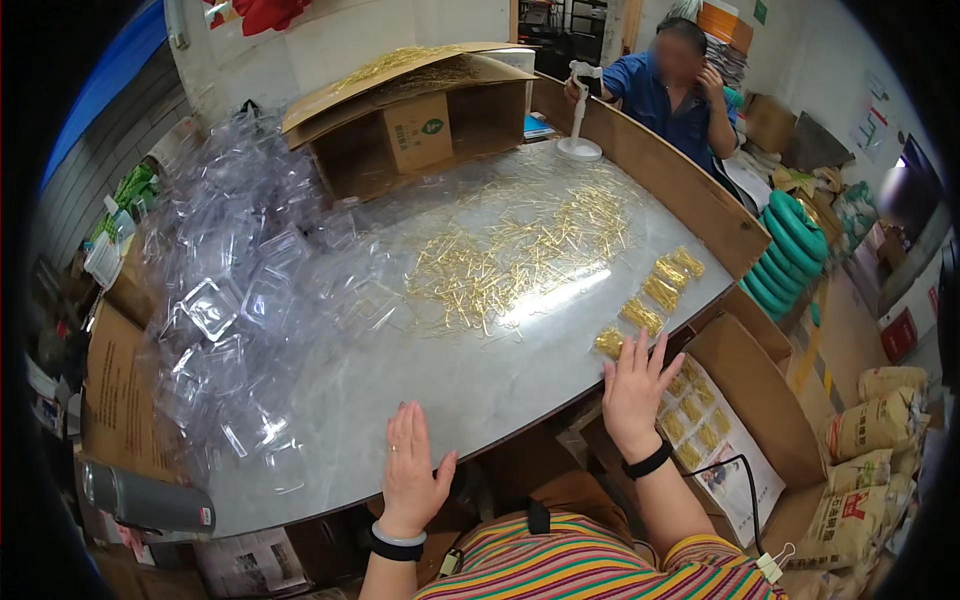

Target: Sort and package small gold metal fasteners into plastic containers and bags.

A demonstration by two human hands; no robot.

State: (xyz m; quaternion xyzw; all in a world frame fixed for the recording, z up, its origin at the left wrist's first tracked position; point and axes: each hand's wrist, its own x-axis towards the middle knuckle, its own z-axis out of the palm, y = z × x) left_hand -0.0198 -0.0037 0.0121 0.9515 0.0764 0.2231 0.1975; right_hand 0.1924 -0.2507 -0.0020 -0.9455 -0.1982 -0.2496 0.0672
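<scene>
My left hand (413, 475) is held flat over the table's near edge, its fingers stretched out and nothing in it. My right hand (634, 392) is open with fingers spread, its fingertips beside the nearest of several small clear boxes (641, 315) packed with gold-coloured pins; whether they touch it I cannot tell. These boxes stand in a row along the table's right edge. Loose thin gold pins (455, 280) lie scattered across the middle of the grey table (390, 375). To the left is a big heap of clear plastic boxes (225, 300).
An open cardboard box (345, 160) with gold pins on its top flap stands at the back. Beside it is a white stand (580, 145). A carton (745, 385) below right holds more filled boxes. A grey flask (150, 497) lies at the left; a person (655, 95) sits opposite.
</scene>
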